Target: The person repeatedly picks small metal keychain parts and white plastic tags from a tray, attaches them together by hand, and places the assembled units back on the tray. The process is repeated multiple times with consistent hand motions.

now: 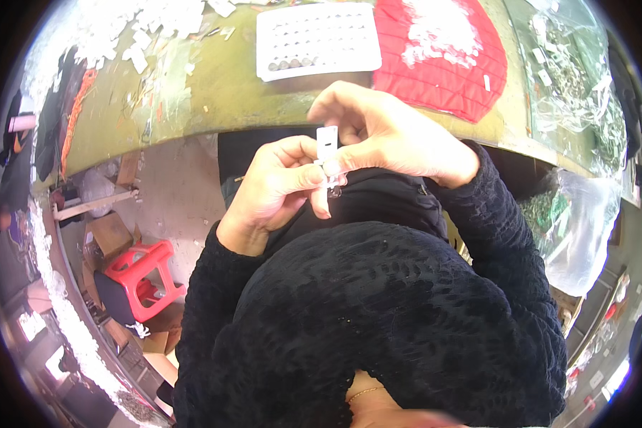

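Note:
A small white flat plastic piece with a dark slot [327, 145] stands upright between my two hands, just in front of the table's edge. My left hand [269, 184] pinches its lower end between thumb and fingers. My right hand [396, 139] presses its thumb to the same piece from the right, its fingers curled behind and above. Below the thumbs is a small clear or shiny part [334, 187], too small to make out.
On the greenish table [221, 107] sits a white tray [353, 69] with rows of small round dark pieces. Beside it a red quilted cloth [435, 89] bears a heap of small white pieces. More white parts lie far left; clear bags [578, 235] hang right. A red stool [146, 278] stands lower left.

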Tool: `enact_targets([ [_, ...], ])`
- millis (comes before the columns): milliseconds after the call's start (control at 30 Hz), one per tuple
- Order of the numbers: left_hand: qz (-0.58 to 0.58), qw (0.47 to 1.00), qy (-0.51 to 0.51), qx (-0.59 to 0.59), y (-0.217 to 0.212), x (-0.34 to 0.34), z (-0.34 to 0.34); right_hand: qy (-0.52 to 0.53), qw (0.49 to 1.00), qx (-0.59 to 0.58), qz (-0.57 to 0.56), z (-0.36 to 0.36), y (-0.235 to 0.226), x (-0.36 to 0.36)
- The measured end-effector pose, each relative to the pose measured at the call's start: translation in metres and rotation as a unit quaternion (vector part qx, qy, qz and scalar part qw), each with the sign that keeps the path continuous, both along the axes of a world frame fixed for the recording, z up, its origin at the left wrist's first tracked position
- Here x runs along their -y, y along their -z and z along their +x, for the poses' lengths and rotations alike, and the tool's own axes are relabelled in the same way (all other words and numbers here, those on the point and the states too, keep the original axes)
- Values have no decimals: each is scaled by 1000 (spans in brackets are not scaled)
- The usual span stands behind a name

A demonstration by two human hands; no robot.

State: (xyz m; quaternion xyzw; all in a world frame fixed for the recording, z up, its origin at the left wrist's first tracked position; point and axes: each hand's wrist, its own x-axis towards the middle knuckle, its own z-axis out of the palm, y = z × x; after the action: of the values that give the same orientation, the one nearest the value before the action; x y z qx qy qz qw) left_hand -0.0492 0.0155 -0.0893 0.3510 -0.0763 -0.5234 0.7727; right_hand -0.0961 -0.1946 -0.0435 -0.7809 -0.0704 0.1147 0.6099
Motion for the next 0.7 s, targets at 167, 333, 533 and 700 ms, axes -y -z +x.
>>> enact_targets([
  [167, -22, 999, 6, -23, 3, 6, 2, -15, 991, 126, -28, -6, -1, 2],
  [333, -5, 1000, 12, 7, 1, 4, 4, 77, 938, 312, -130, -18, 7, -9],
  [533, -7, 998, -57, -4, 9, 10, 5, 63, 919, 372, -113, -32, 22, -15],
  [700, -5, 987, -154, -31, 15, 25, -7, 100, 886, 398, -217, -35, 27, -20],
])
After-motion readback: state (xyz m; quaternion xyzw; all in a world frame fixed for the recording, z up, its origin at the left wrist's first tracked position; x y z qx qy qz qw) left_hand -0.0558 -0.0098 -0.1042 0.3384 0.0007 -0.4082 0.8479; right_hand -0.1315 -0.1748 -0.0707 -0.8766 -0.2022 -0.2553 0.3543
